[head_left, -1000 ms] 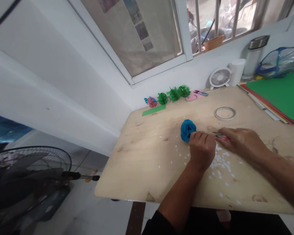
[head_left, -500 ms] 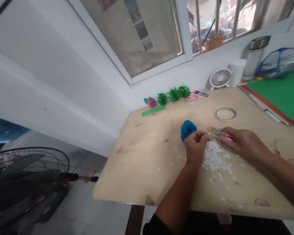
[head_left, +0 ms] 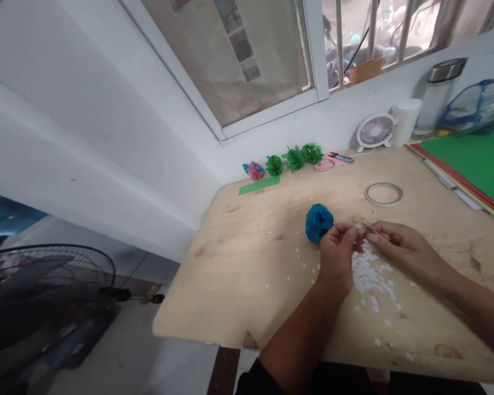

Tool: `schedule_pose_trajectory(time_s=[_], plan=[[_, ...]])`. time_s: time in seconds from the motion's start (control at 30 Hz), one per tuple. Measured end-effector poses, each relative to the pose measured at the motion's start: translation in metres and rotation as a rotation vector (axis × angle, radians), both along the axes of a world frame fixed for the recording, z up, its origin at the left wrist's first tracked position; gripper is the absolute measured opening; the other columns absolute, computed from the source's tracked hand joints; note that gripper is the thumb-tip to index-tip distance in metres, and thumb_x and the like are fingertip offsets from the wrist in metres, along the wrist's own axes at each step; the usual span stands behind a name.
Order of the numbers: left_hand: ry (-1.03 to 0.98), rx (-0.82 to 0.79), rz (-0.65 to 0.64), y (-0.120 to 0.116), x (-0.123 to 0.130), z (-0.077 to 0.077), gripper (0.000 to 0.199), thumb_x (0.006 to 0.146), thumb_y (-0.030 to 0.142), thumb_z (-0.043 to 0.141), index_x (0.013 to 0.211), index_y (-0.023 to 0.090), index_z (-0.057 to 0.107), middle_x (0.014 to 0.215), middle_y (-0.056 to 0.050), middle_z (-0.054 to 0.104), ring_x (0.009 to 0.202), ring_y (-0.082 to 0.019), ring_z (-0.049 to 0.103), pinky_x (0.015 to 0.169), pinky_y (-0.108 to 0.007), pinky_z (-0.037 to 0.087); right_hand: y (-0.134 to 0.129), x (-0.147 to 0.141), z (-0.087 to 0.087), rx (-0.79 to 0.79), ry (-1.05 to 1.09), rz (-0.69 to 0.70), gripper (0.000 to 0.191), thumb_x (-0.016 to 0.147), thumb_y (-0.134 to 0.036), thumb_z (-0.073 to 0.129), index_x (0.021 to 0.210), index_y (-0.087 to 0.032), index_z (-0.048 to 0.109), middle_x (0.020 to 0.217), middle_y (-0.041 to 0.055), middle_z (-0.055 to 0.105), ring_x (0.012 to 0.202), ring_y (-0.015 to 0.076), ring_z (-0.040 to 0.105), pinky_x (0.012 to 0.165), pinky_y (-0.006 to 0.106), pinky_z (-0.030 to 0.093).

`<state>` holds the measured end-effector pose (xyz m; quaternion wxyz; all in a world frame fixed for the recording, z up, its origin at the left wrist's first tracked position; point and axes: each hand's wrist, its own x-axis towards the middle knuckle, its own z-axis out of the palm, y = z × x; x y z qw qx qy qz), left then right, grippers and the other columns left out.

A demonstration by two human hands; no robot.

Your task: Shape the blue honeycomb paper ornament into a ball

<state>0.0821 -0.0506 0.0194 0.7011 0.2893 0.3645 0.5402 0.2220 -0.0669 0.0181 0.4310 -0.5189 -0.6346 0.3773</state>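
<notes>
My left hand (head_left: 338, 249) is closed in a pinch by a small white piece (head_left: 358, 226) at its fingertips. Just behind that hand sits a blue paper ball (head_left: 318, 223) with a dark hollow, resting on the wooden table (head_left: 239, 263). My right hand (head_left: 399, 237) grips a small pointed tool (head_left: 368, 228), mostly covered by the fingers, with its tip at the white piece. The two hands nearly touch. Beneath and in front of them lies a scattered heap of small white paper bits (head_left: 368, 272).
Green paper balls (head_left: 294, 158) and a pink-and-blue one (head_left: 255, 170) line the wall beside a green strip (head_left: 258, 185). A tape ring (head_left: 383, 194), small fan (head_left: 376, 131), blue snips (head_left: 341, 157) and coloured sheets (head_left: 469, 159) lie behind. A floor fan (head_left: 49, 296) stands left.
My right hand has closed in on my left, bringing the tool's tip to its fingertips. Less of the pink tool shows. The camera view has shifted slightly.
</notes>
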Motion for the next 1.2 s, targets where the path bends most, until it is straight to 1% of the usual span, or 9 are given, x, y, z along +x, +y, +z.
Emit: schedule_pose_trajectory(time_s=[0.13, 0.27, 0.4, 0.57, 0.73, 0.87, 1.07, 1.2], plan=[[-0.027, -0.022, 0.017, 0.000, 0.000, 0.001, 0.036, 0.060, 0.041, 0.085, 0.070, 0.017, 0.059, 0.063, 0.002, 0.059, 0.058, -0.008, 0.049, 0.059, -0.024, 0.038, -0.001, -0.001, 0.001, 0.012, 0.009, 0.003, 0.040, 0.090, -0.061, 0.055, 0.077, -0.024, 0.066, 0.056, -0.0002, 0.055, 0.053, 0.0163, 0.052, 0.045, 0.027, 0.038], [-0.025, -0.038, 0.022, 0.000, 0.000, 0.001, 0.037, 0.060, 0.042, 0.085, 0.070, 0.017, 0.059, 0.063, 0.002, 0.058, 0.057, -0.008, 0.049, 0.060, -0.025, 0.039, -0.001, -0.002, 0.000, -0.003, 0.007, 0.006, 0.041, 0.089, -0.062, 0.055, 0.077, -0.024, 0.066, 0.056, -0.0002, 0.056, 0.053, 0.0169, 0.052, 0.046, 0.028, 0.038], [-0.001, -0.007, 0.024, -0.001, 0.001, 0.000, 0.036, 0.062, 0.042, 0.084, 0.071, 0.017, 0.059, 0.063, 0.003, 0.058, 0.057, -0.007, 0.048, 0.061, -0.025, 0.039, -0.001, -0.002, -0.002, -0.028, 0.008, 0.013, 0.043, 0.089, -0.063, 0.056, 0.076, -0.023, 0.064, 0.058, -0.0005, 0.056, 0.054, 0.0160, 0.052, 0.047, 0.027, 0.039], [0.032, 0.038, 0.019, -0.002, 0.004, -0.004, 0.037, 0.063, 0.044, 0.084, 0.071, 0.017, 0.061, 0.062, 0.003, 0.056, 0.056, -0.007, 0.046, 0.061, -0.024, 0.039, -0.001, 0.000, -0.005, -0.061, 0.002, 0.012, 0.042, 0.088, -0.060, 0.058, 0.071, -0.022, 0.060, 0.059, -0.0015, 0.053, 0.054, 0.0134, 0.047, 0.049, 0.026, 0.039], [0.044, 0.040, 0.017, -0.003, 0.005, -0.006, 0.038, 0.063, 0.046, 0.084, 0.071, 0.016, 0.062, 0.061, 0.003, 0.056, 0.055, -0.007, 0.045, 0.060, -0.024, 0.039, -0.001, -0.002, 0.000, -0.019, 0.010, 0.020, 0.043, 0.085, -0.061, 0.061, 0.069, -0.021, 0.062, 0.059, -0.0012, 0.052, 0.055, 0.0130, 0.046, 0.048, 0.025, 0.037], [0.032, 0.029, 0.018, -0.004, 0.005, -0.005, 0.039, 0.061, 0.046, 0.085, 0.071, 0.017, 0.062, 0.062, 0.003, 0.056, 0.056, -0.007, 0.046, 0.060, -0.024, 0.039, -0.001, -0.003, 0.006, -0.001, -0.024, 0.010, 0.045, 0.085, -0.062, 0.061, 0.065, -0.021, 0.060, 0.057, -0.0016, 0.050, 0.054, 0.0130, 0.045, 0.049, 0.025, 0.036], [-0.015, 0.021, 0.003, -0.005, 0.005, -0.004, 0.038, 0.061, 0.043, 0.087, 0.072, 0.016, 0.062, 0.062, 0.003, 0.058, 0.055, -0.006, 0.048, 0.060, -0.024, 0.038, 0.000, -0.001, 0.001, 0.017, -0.046, 0.011, 0.044, 0.087, -0.061, 0.059, 0.066, -0.022, 0.059, 0.058, -0.0014, 0.051, 0.055, 0.0137, 0.047, 0.050, 0.026, 0.037], [-0.026, 0.015, -0.005, -0.005, 0.004, -0.003, 0.034, 0.064, 0.040, 0.086, 0.072, 0.016, 0.064, 0.062, 0.003, 0.059, 0.055, -0.006, 0.048, 0.061, -0.024, 0.038, 0.000, -0.002, 0.002, 0.026, -0.036, 0.021, 0.046, 0.087, -0.063, 0.058, 0.064, -0.022, 0.056, 0.057, -0.0017, 0.050, 0.053, 0.0134, 0.046, 0.049, 0.026, 0.037]])
